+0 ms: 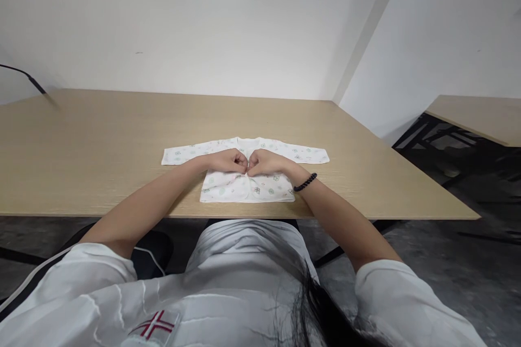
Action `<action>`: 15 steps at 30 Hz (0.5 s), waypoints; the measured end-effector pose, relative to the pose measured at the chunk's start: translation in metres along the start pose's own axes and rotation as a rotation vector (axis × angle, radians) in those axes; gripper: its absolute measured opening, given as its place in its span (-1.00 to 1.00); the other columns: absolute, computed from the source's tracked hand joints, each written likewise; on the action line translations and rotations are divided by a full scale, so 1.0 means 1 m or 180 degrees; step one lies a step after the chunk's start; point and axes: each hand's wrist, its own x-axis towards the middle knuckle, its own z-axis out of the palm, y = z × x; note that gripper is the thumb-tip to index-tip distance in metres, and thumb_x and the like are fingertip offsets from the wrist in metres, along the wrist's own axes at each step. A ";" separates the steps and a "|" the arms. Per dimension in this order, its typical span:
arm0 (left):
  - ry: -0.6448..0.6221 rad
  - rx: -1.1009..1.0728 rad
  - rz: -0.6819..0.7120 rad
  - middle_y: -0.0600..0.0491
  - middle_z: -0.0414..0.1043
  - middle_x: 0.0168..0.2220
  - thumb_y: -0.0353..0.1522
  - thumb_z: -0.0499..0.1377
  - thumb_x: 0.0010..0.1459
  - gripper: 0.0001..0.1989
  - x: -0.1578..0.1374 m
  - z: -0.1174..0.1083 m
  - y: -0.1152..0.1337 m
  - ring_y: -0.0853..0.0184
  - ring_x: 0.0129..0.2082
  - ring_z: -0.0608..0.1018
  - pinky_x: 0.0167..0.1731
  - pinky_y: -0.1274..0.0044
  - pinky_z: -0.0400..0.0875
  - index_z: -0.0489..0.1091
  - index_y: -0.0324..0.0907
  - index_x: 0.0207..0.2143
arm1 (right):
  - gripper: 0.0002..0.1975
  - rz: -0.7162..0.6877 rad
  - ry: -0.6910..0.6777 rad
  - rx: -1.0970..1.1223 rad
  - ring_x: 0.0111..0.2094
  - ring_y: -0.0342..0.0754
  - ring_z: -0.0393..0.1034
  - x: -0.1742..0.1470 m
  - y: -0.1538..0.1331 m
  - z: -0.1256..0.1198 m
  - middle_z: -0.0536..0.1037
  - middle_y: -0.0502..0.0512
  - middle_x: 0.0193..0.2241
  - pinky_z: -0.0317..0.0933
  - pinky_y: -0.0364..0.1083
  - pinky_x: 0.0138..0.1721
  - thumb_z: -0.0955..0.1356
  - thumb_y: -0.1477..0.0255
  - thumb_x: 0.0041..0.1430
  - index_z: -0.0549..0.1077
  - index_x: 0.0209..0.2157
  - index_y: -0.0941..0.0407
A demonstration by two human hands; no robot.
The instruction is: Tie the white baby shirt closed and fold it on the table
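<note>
A small white long-sleeved baby shirt with a scattered print lies flat on the wooden table, its sleeves spread to both sides and its neckline away from me. My left hand and my right hand meet over the middle of its front opening. Both hands have curled fingers, pinching the fabric at the front edges, which is slightly puckered there. The exact spot between the fingertips is too small to make out. A dark beaded bracelet circles my right wrist.
The wooden table ends close in front of my body and meets a white wall at the back. A thin black rod reaches over the far left. Another table stands at the right, beyond a gap.
</note>
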 end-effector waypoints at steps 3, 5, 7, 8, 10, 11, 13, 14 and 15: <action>-0.0026 0.0002 0.0009 0.18 0.11 -0.60 -0.31 0.23 -0.05 -0.81 0.002 0.000 -0.002 0.48 -0.61 0.16 -0.59 0.58 0.03 0.29 -0.19 -0.57 | -0.88 -0.0041 -0.0005 0.0023 -0.67 -0.23 0.03 0.000 0.001 -0.002 0.17 -0.14 -0.75 -0.15 -0.16 -0.63 0.41 0.42 -0.16 0.39 -0.59 0.14; -0.0054 0.0021 0.0015 0.19 0.08 -0.60 -0.32 0.24 -0.05 -0.84 0.003 0.000 -0.004 0.48 -0.61 0.16 -0.59 0.57 0.03 0.33 -0.19 -0.55 | -0.88 -0.0075 -0.0020 0.0028 -0.66 -0.23 0.01 -0.001 0.002 -0.005 0.17 -0.14 -0.74 -0.16 -0.16 -0.63 0.41 0.42 -0.15 0.40 -0.60 0.14; -0.0076 0.0054 0.0028 0.20 0.07 -0.60 -0.32 0.24 -0.05 -0.85 0.003 -0.001 -0.005 0.48 -0.61 0.16 -0.58 0.57 0.03 0.34 -0.19 -0.54 | -0.88 -0.0102 -0.0036 0.0035 -0.65 -0.24 0.01 -0.002 0.003 -0.009 0.17 -0.14 -0.73 -0.15 -0.16 -0.62 0.40 0.41 -0.14 0.40 -0.60 0.14; -0.0080 0.0075 0.0038 0.20 0.07 -0.60 -0.31 0.24 -0.04 -0.84 0.003 -0.001 -0.005 0.48 -0.60 0.16 -0.58 0.57 0.04 0.33 -0.19 -0.54 | -0.88 -0.0112 -0.0046 0.0040 -0.65 -0.24 0.01 -0.002 0.004 -0.011 0.18 -0.14 -0.73 -0.14 -0.16 -0.61 0.41 0.40 -0.13 0.41 -0.60 0.14; -0.0067 0.0133 0.0057 0.20 0.06 -0.59 -0.29 0.24 -0.01 -0.80 0.002 0.000 -0.004 0.48 -0.60 0.16 -0.57 0.57 0.06 0.30 -0.18 -0.55 | -0.87 -0.0127 -0.0079 0.0048 -0.64 -0.23 0.04 -0.002 0.006 -0.012 0.23 -0.13 -0.71 -0.10 -0.16 -0.59 0.42 0.37 -0.12 0.45 -0.57 0.14; -0.0047 0.0173 0.0063 0.20 0.06 -0.59 -0.27 0.24 0.00 -0.77 0.002 0.000 -0.003 0.48 -0.60 0.17 -0.56 0.57 0.07 0.28 -0.18 -0.55 | -0.86 -0.0132 -0.0111 0.0054 -0.63 -0.23 0.05 -0.002 0.007 -0.012 0.26 -0.13 -0.70 -0.07 -0.16 -0.58 0.43 0.35 -0.11 0.48 -0.55 0.13; 0.0033 0.0289 0.0061 0.19 0.08 -0.58 -0.22 0.26 0.00 -0.73 0.002 0.000 -0.002 0.47 -0.59 0.18 -0.55 0.58 0.10 0.27 -0.18 -0.55 | -0.81 -0.0167 -0.0144 0.0030 -0.61 -0.22 0.11 0.000 0.009 -0.012 0.35 -0.10 -0.65 -0.02 -0.17 -0.55 0.47 0.29 -0.11 0.53 -0.49 0.13; 0.0103 0.0365 0.0053 0.18 0.12 -0.57 -0.19 0.27 -0.01 -0.71 0.002 -0.001 -0.002 0.47 -0.57 0.21 -0.53 0.57 0.13 0.29 -0.18 -0.53 | -0.78 -0.0190 -0.0093 -0.0012 -0.58 -0.21 0.16 0.001 0.011 -0.012 0.40 -0.08 -0.61 0.02 -0.17 -0.53 0.48 0.27 -0.11 0.55 -0.45 0.13; 0.0203 0.0451 0.0037 0.17 0.17 -0.54 -0.16 0.29 -0.03 -0.69 0.002 -0.003 -0.002 0.45 -0.55 0.25 -0.51 0.57 0.16 0.31 -0.17 -0.50 | -0.75 -0.0173 0.0060 -0.0092 -0.55 -0.20 0.22 0.002 0.012 -0.014 0.46 -0.06 -0.56 0.06 -0.17 -0.50 0.50 0.24 -0.11 0.56 -0.41 0.12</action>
